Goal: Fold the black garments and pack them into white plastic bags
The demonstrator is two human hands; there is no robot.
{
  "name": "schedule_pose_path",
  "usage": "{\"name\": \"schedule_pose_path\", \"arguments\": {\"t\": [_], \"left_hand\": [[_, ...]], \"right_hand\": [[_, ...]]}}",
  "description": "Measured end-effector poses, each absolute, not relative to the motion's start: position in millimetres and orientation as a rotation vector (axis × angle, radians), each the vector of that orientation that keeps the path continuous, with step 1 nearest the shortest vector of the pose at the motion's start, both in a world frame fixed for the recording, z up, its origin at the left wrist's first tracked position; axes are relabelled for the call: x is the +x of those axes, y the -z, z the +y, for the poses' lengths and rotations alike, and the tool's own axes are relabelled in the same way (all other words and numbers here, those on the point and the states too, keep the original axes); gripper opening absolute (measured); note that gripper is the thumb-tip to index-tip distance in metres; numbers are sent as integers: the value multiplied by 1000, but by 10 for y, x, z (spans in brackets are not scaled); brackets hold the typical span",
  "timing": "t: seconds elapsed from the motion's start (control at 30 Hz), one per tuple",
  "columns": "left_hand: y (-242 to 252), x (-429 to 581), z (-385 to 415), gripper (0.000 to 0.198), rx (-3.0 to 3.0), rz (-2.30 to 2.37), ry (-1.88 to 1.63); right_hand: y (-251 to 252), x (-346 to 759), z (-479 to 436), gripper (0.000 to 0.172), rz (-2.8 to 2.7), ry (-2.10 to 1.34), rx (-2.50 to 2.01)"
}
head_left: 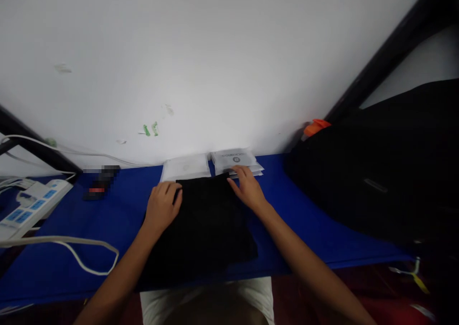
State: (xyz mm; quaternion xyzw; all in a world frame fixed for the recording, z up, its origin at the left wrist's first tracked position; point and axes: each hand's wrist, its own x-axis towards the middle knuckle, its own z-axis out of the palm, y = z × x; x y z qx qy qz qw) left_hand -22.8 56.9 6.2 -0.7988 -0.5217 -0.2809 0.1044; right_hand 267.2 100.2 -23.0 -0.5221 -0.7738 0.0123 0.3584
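Note:
A piece of folded black cloth (206,224) lies flat on the blue surface in front of me; its exact kind does not show. My left hand (163,205) is at its upper left corner, fingers curled over the edge. At the upper right corner, my right hand (249,186) has thumb and fingers closed around the fabric edge. Just beyond the cloth are a white packet (186,167) on the left and a small stack of white printed packets (236,160) on the right, close to my right fingertips.
The blue surface (272,210) runs along a white wall (222,67). At left lie a white power strip (36,208), a looping white cable (86,241) and a dark, pixelated object (102,184). A large black bag-like object (358,181) fills the right side, an orange item (316,127) behind it.

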Motion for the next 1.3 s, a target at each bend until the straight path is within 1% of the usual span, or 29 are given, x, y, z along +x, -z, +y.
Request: {"name": "schedule_pose_path", "arguments": {"t": [0.1,0.17,0.23,0.43,0.53,0.6,0.77,0.8,0.9,0.97,1.03,1.1,1.2,1.3], "left_hand": [[68,-345,463,15,-2612,-1577,518],[126,-456,433,20,-2687,-1672,322],[140,-564,436,25,-2740,-1741,238],[68,-838,516,30,-2977,-1694,279],[49,-965,533,22,-2970,-1692,307],[44,-1015,520,21,-2916,-1730,297],[90,-930,453,35,-2671,-1823,332],[106,-892,448,33,-2684,-1775,365],[108,-796,441,15,-2819,-1612,472],[30,-766,405,10,-2881,-1573,560],[-110,-761,307,10,-2954,-1581,633],[-265,-772,150,11,-3090,-1630,613],[-396,-787,-106,12,-3313,-1844,325],[-331,-771,-215,19,-3325,-2102,58]], "right_hand": [[244,2621,782,27,-2184,-45,-1199],[266,2581,639,26,-2361,-120,-1102],[301,2544,550,28,-2482,-159,-1074],[405,2533,544,29,-2550,-141,-1123],[417,2565,557,27,-2550,-162,-1110],[417,2581,556,25,-2540,-176,-1102],[432,2581,569,20,-2523,-188,-1092],[434,2576,576,20,-2525,-190,-1098],[396,2576,581,15,-2537,-211,-1093],[300,2605,542,11,-2523,-245,-1057],[144,2662,447,13,-2493,-318,-1016],[-37,2738,295,14,-2481,-460,-995],[-224,2830,35,12,-2534,-768,-1010],[-227,2842,-122,12,-2607,-976,-1086]]}}
